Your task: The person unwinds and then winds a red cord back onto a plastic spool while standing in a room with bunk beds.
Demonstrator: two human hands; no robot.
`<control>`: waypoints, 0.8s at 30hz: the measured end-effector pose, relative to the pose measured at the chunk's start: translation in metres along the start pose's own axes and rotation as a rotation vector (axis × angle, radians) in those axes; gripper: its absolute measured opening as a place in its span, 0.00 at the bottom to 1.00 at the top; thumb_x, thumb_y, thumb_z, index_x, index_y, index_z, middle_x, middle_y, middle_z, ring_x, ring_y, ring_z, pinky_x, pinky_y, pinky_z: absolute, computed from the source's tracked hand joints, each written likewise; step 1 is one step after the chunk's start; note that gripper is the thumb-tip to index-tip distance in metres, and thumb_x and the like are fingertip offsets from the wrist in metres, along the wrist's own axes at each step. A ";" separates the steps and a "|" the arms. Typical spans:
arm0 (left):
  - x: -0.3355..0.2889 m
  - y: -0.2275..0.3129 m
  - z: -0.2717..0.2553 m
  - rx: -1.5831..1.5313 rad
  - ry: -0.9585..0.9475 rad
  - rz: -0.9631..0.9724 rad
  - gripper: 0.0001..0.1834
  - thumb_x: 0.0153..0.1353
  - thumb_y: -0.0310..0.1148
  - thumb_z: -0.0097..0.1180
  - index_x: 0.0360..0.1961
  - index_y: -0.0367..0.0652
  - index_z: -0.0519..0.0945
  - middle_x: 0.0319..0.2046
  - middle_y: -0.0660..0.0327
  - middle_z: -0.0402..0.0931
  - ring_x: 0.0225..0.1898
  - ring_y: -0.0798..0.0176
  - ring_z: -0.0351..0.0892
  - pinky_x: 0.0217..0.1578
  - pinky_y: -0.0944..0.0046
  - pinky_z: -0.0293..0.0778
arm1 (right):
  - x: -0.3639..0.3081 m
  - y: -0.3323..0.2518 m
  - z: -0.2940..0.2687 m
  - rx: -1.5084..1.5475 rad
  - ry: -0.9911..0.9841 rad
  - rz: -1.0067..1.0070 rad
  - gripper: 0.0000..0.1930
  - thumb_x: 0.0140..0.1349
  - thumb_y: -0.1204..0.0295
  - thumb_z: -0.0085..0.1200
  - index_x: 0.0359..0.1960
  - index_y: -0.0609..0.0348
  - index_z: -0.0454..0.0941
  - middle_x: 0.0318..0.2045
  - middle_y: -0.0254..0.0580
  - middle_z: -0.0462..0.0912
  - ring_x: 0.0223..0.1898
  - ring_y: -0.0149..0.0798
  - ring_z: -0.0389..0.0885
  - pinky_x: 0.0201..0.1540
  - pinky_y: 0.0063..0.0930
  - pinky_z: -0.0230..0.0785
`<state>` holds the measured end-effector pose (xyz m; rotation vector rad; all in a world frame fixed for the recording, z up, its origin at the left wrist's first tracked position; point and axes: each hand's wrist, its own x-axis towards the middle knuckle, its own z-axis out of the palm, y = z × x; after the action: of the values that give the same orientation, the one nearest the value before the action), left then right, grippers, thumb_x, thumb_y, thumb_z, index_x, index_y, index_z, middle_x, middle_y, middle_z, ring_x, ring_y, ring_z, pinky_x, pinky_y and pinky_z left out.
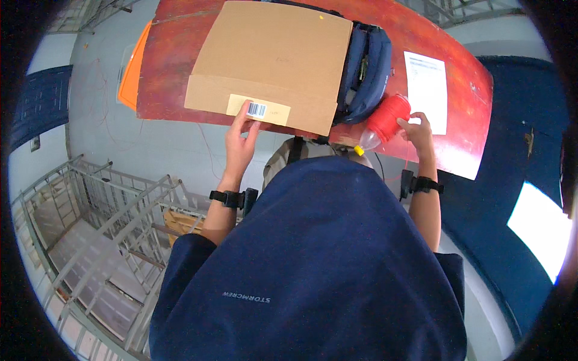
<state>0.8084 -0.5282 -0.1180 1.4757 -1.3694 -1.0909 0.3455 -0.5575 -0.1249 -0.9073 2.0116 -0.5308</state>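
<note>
A flat brown cardboard box (274, 60) lies on the red table, a yellow label with a barcode (257, 109) by its near edge. My left hand (239, 141) touches that label, index finger stretched out and thumb apart from it; its other fingers are partly hidden. Right of the box lies a clear plastic bottle (370, 140) with a yellow cap, tilted toward me. Red string (391, 114) is wound thickly around its body. My right hand (419, 133) is beside the wound part, thumb and fingers pinched at the string, and a thin strand hangs below.
A navy backpack (376, 66) lies partly under the box. A printed white sheet (428, 90) is on the red table (463, 96) at right. An orange panel (133, 69) stands beyond the left edge. Metal racks (114, 228) fill the lower left.
</note>
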 end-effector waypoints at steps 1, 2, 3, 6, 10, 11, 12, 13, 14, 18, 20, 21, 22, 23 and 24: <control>0.001 0.000 0.000 0.038 0.013 0.016 0.28 0.65 0.22 0.52 0.67 0.39 0.65 0.57 0.55 0.72 0.52 0.65 0.75 0.52 0.66 0.72 | 0.000 0.000 0.001 0.002 -0.001 0.001 0.24 0.52 0.66 0.70 0.44 0.61 0.68 0.21 0.41 0.79 0.19 0.28 0.75 0.20 0.21 0.67; 0.001 0.001 0.000 0.038 0.012 0.016 0.28 0.65 0.22 0.52 0.67 0.39 0.65 0.57 0.55 0.72 0.52 0.65 0.75 0.52 0.66 0.72 | 0.000 0.000 0.001 0.004 -0.001 0.001 0.25 0.52 0.66 0.70 0.44 0.61 0.68 0.21 0.41 0.79 0.19 0.28 0.75 0.20 0.21 0.67; 0.001 0.003 0.001 0.018 0.022 -0.005 0.27 0.64 0.22 0.53 0.65 0.38 0.66 0.56 0.53 0.74 0.51 0.65 0.77 0.50 0.66 0.74 | 0.001 0.004 0.000 0.004 0.001 0.002 0.25 0.52 0.66 0.70 0.44 0.61 0.68 0.21 0.41 0.79 0.19 0.28 0.75 0.20 0.21 0.67; 0.001 -0.001 0.003 -0.007 0.031 -0.009 0.25 0.64 0.22 0.53 0.64 0.37 0.68 0.54 0.52 0.76 0.49 0.65 0.79 0.49 0.65 0.76 | 0.005 0.012 -0.001 0.032 0.031 -0.037 0.25 0.49 0.63 0.73 0.41 0.62 0.71 0.22 0.42 0.81 0.17 0.29 0.77 0.18 0.22 0.69; 0.001 -0.012 -0.001 -0.061 -0.034 -0.078 0.24 0.65 0.24 0.52 0.63 0.39 0.69 0.52 0.54 0.77 0.49 0.65 0.79 0.47 0.66 0.76 | 0.007 0.010 0.002 0.002 0.028 -0.025 0.26 0.49 0.63 0.73 0.42 0.62 0.71 0.22 0.43 0.81 0.18 0.29 0.77 0.18 0.22 0.70; 0.002 -0.015 -0.002 -0.064 -0.036 -0.080 0.24 0.65 0.24 0.52 0.63 0.39 0.69 0.52 0.54 0.77 0.49 0.65 0.79 0.47 0.66 0.76 | 0.006 0.009 0.002 0.031 0.025 -0.002 0.26 0.49 0.63 0.73 0.41 0.62 0.71 0.23 0.43 0.81 0.18 0.29 0.77 0.18 0.22 0.71; 0.004 -0.016 -0.003 -0.015 -0.036 -0.046 0.23 0.66 0.25 0.52 0.62 0.40 0.69 0.51 0.54 0.77 0.48 0.65 0.79 0.47 0.66 0.76 | 0.008 0.010 0.001 0.030 0.027 -0.001 0.26 0.49 0.63 0.73 0.41 0.62 0.71 0.23 0.43 0.81 0.18 0.29 0.77 0.18 0.22 0.71; 0.005 -0.016 -0.003 0.034 -0.036 -0.012 0.22 0.66 0.26 0.52 0.62 0.41 0.69 0.49 0.54 0.78 0.48 0.65 0.80 0.46 0.66 0.76 | 0.008 0.011 0.001 0.038 0.019 -0.010 0.26 0.49 0.63 0.73 0.41 0.63 0.71 0.23 0.43 0.81 0.18 0.28 0.77 0.18 0.22 0.71; 0.005 -0.016 -0.004 0.032 -0.037 -0.012 0.22 0.66 0.26 0.52 0.62 0.41 0.69 0.49 0.54 0.78 0.48 0.65 0.80 0.46 0.66 0.76 | 0.009 0.013 0.000 0.045 0.010 -0.018 0.26 0.49 0.63 0.73 0.41 0.63 0.71 0.23 0.43 0.82 0.18 0.28 0.77 0.19 0.22 0.71; 0.015 -0.003 -0.008 0.156 -0.087 -0.030 0.20 0.66 0.28 0.52 0.59 0.41 0.70 0.42 0.51 0.81 0.43 0.60 0.83 0.42 0.63 0.78 | 0.007 0.013 0.001 0.072 0.005 -0.022 0.25 0.49 0.64 0.73 0.41 0.64 0.71 0.24 0.44 0.82 0.18 0.29 0.78 0.19 0.23 0.72; 0.020 0.001 -0.010 0.173 -0.100 -0.053 0.19 0.66 0.28 0.52 0.58 0.41 0.70 0.39 0.50 0.82 0.41 0.59 0.85 0.41 0.61 0.78 | 0.006 0.010 0.001 0.033 0.030 -0.032 0.25 0.49 0.64 0.72 0.41 0.64 0.71 0.23 0.44 0.82 0.18 0.29 0.78 0.19 0.22 0.72; 0.024 0.007 -0.012 0.234 -0.119 -0.025 0.19 0.66 0.29 0.53 0.57 0.42 0.71 0.38 0.49 0.83 0.41 0.56 0.85 0.39 0.60 0.78 | 0.005 0.009 0.001 0.033 0.029 -0.032 0.25 0.49 0.64 0.72 0.41 0.64 0.71 0.23 0.44 0.82 0.18 0.29 0.78 0.19 0.22 0.72; 0.027 0.010 -0.013 0.294 -0.138 0.002 0.18 0.66 0.29 0.53 0.57 0.42 0.71 0.38 0.49 0.83 0.41 0.54 0.85 0.38 0.59 0.79 | 0.004 0.007 0.001 0.033 0.035 -0.034 0.25 0.50 0.63 0.72 0.42 0.64 0.72 0.23 0.43 0.81 0.18 0.29 0.77 0.19 0.22 0.71; 0.029 0.012 -0.013 0.293 -0.138 0.003 0.18 0.66 0.29 0.53 0.57 0.42 0.71 0.38 0.49 0.83 0.41 0.54 0.85 0.38 0.59 0.79 | 0.003 0.006 0.001 0.033 0.041 -0.037 0.25 0.50 0.63 0.72 0.42 0.64 0.72 0.22 0.43 0.81 0.18 0.29 0.77 0.19 0.23 0.71; 0.031 0.014 -0.014 0.316 -0.149 -0.004 0.18 0.66 0.30 0.53 0.57 0.42 0.71 0.38 0.49 0.83 0.41 0.53 0.85 0.39 0.58 0.78 | 0.004 0.005 0.000 0.033 0.042 -0.040 0.25 0.50 0.63 0.72 0.42 0.64 0.72 0.22 0.43 0.81 0.18 0.29 0.77 0.19 0.23 0.71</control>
<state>0.8189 -0.5604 -0.1026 1.6458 -1.7055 -1.0384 0.3421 -0.5570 -0.1302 -0.9243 2.0196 -0.6081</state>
